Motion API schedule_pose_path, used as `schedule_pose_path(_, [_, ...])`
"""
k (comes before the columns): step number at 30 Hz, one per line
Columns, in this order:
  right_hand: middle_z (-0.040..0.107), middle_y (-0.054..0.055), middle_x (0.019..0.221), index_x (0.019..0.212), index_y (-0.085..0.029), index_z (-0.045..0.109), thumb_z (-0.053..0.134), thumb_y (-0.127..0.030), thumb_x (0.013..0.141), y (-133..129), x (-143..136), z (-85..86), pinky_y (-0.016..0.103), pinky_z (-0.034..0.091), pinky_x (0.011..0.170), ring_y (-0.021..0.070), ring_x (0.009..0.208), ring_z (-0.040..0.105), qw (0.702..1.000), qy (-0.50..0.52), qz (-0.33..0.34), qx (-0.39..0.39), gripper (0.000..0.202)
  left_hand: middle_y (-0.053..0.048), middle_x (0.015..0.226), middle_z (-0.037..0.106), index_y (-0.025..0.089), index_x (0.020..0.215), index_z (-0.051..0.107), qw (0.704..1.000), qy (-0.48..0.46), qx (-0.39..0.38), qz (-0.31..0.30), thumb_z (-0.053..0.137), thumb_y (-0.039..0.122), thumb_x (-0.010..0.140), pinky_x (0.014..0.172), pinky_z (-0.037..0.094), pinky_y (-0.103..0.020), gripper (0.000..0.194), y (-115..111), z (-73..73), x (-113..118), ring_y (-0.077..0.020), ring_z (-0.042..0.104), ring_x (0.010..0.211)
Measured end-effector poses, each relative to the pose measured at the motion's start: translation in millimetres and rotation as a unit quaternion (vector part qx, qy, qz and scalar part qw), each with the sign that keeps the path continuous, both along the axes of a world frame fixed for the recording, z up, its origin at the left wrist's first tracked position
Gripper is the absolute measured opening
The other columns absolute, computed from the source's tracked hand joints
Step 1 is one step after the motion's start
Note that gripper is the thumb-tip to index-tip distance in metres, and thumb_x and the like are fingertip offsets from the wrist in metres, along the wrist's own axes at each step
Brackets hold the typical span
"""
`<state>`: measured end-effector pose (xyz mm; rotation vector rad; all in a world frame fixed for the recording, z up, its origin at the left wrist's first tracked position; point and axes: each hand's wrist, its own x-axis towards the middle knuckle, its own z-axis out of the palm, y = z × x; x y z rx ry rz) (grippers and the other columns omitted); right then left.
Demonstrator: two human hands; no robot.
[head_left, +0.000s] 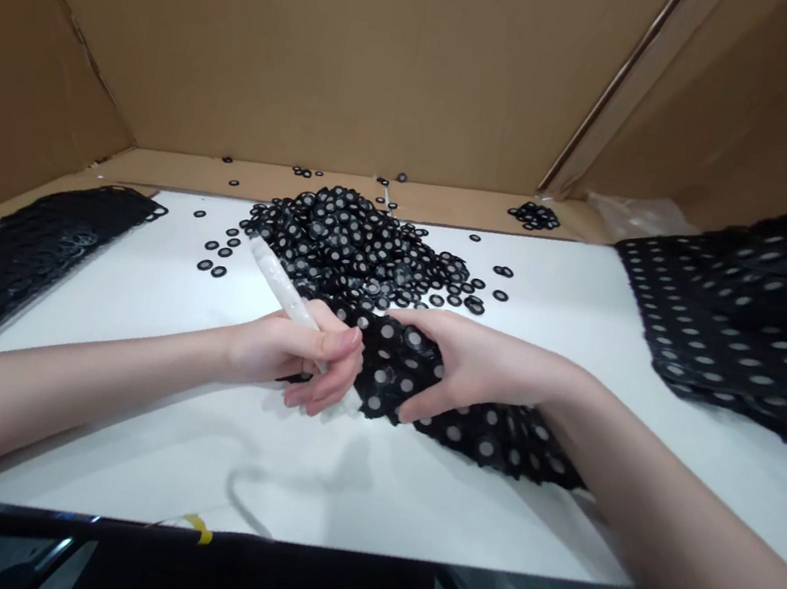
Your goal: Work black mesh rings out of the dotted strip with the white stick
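My left hand [317, 357] is closed round a white pen-like tool [281, 283], its lower tip beside the left end of a black sheet with pale round spots [383, 374]. Over that sheet lies my right hand [462, 362], thumb and fingers spread on its opposite edges; whether it pinches the sheet is hard to tell. Just behind both hands rises a heap of small black rings [343, 235], with pale centres showing. Part of the sheet is hidden under my right hand and wrist.
Black netted material [11, 258] lies at the left. A larger spotted black sheet [762, 319] covers the right side of the white table [167, 458]. Loose rings [219, 271] and a small ring pile [535, 216] lie farther back. Cardboard walls [346, 43] enclose the back and sides.
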<state>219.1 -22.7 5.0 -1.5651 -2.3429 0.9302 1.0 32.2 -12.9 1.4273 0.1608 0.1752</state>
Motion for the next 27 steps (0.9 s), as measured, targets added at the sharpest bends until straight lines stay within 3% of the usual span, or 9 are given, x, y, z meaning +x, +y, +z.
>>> schedule_pose_path(3, [0.061,0.011,0.12,0.124,-0.015,0.054,0.082,-0.048,0.052,5,9,0.3,0.037,0.045,0.089,0.0303,0.107,0.056,1.0,-0.004,-0.013,0.017,0.083,-0.002,0.042,0.049,0.012,0.052,0.054,0.993,-0.054,0.066,0.084,0.047,0.046,0.093,0.049,0.033,-0.026,0.053,13,-1.4,6,-0.0112,0.047,0.044])
schedule_pose_path(5, [0.065,0.009,0.109,0.111,-0.016,0.059,0.073,-0.052,0.065,9,10,-1.4,0.033,0.047,0.08,0.025,0.095,0.059,0.999,0.033,-0.012,0.038,0.061,-0.002,0.046,0.052,0.012,0.052,0.053,0.98,-0.086,0.101,0.148,0.047,0.047,0.093,0.049,0.032,-0.026,0.054,22,-5.5,11,-0.0086,0.043,0.041])
schedule_pose_path(7, [0.067,0.005,0.091,0.095,-0.017,0.062,0.06,-0.047,0.079,12,7,-4.4,0.029,0.045,0.068,0.0186,0.078,0.058,0.996,0.058,-0.034,0.064,0.034,-0.001,0.052,0.054,0.012,0.054,0.053,0.973,-0.09,0.121,0.174,0.048,0.049,0.092,0.047,0.03,-0.025,0.054,29,-10.6,15,-0.0069,0.041,0.041])
schedule_pose_path(9, [0.064,0.002,0.076,0.081,-0.018,0.062,0.055,-0.036,0.082,14,2,-8.4,0.027,0.04,0.062,0.0145,0.066,0.053,0.992,0.054,-0.072,0.093,0.019,-0.002,0.056,0.055,0.011,0.057,0.053,0.973,-0.085,0.131,0.167,0.048,0.049,0.092,0.046,0.029,-0.024,0.051,33,-14.7,16,-0.0069,0.042,0.043])
schedule_pose_path(12, [0.061,0.0,0.067,0.07,-0.018,0.059,0.058,-0.027,0.077,15,-3,-14.4,0.026,0.038,0.059,0.0126,0.062,0.05,0.988,0.052,-0.099,0.109,0.011,-0.002,0.061,0.055,0.011,0.061,0.055,0.977,-0.07,0.153,0.134,0.049,0.05,0.09,0.048,0.032,-0.023,0.05,34,-16.6,17,-0.0081,0.044,0.049])
schedule_pose_path(24, [0.052,-0.002,0.059,0.062,-0.019,0.049,0.058,-0.023,0.073,15,-4,-20.4,0.024,0.036,0.057,0.0114,0.058,0.046,0.988,0.085,-0.102,0.085,0.014,-0.004,0.069,0.057,0.011,0.066,0.057,0.975,-0.048,0.189,0.102,0.047,0.054,0.09,0.051,0.041,-0.022,0.051,30,-15.4,18,-0.0102,0.052,0.056])
schedule_pose_path(27, [0.051,-0.003,0.059,0.062,-0.019,0.047,0.057,-0.021,0.072,14,-5,-19.5,0.024,0.036,0.056,0.0111,0.057,0.045,0.988,0.084,-0.1,0.08,0.014,-0.004,0.068,0.057,0.011,0.065,0.055,0.968,-0.043,0.23,0.095,0.044,0.053,0.092,0.051,0.042,-0.022,0.05,29,-15.2,19,-0.0104,0.052,0.055])
